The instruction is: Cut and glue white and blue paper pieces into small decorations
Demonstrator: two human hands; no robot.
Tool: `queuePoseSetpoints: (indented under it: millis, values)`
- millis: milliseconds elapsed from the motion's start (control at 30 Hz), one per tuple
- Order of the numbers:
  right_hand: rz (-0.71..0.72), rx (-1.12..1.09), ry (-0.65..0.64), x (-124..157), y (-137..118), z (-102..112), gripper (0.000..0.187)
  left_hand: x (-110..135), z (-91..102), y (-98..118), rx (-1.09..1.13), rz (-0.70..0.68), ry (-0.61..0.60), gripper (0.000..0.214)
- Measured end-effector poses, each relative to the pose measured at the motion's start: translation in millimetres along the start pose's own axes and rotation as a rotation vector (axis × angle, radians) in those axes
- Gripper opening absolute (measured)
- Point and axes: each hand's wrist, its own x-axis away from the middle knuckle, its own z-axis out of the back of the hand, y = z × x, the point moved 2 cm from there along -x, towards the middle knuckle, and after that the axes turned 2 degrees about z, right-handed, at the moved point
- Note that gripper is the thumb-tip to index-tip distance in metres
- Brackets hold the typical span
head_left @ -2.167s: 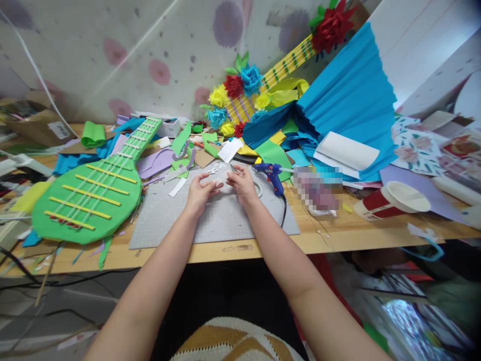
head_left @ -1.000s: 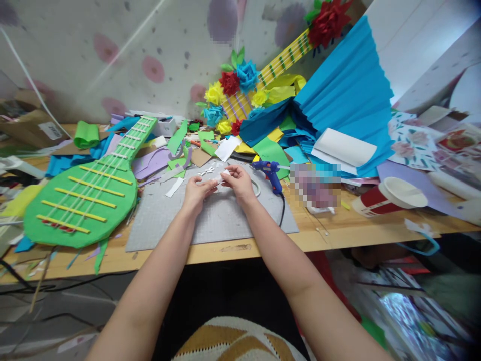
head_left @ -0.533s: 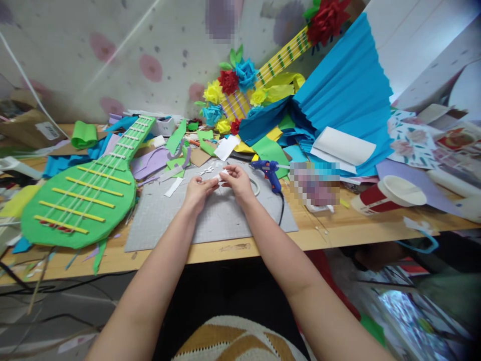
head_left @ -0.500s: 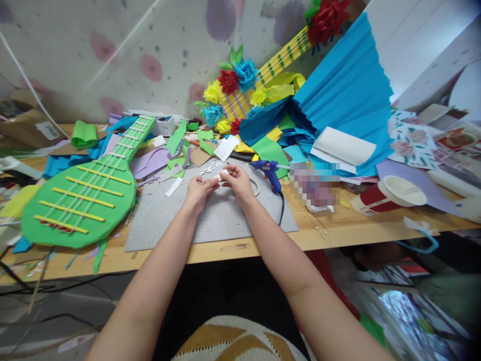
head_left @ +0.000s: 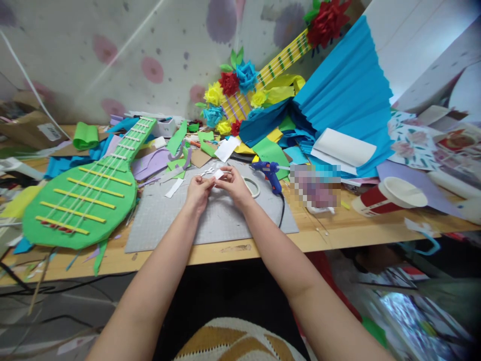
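Both hands are up over the far half of the grey cutting mat (head_left: 225, 223), fingertips meeting. The right hand (head_left: 236, 185) pinches a small white paper scrap (head_left: 218, 174) between thumb and fingers, and the left hand (head_left: 197, 191) is closed on the scrap's near edge, so the scrap is held just above the mat's far middle. At the mat's far right edge lies a tape roll (head_left: 252, 187), just beside the right hand. Past that corner sits the blue glue gun (head_left: 269, 170). Off the mat's left edge lies the green cardboard guitar (head_left: 80, 200), and well off to its right, a red paper cup (head_left: 389, 197) on its side.
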Motion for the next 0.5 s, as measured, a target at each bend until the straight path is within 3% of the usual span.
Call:
queuePoseSetpoints:
  millis: [167, 500]
  values:
    - [0.029, 0.037, 0.027, -0.1, 4.0, -0.4, 0.060, 2.1, -0.4, 1.2, -0.020, 0.014, 0.034, 0.045]
    - [0.034, 0.089, 0.034, 0.5, 1.8, 1.2, 0.056, 11.0, -2.0, 6.2, -0.091, 0.149, 0.034, 0.035]
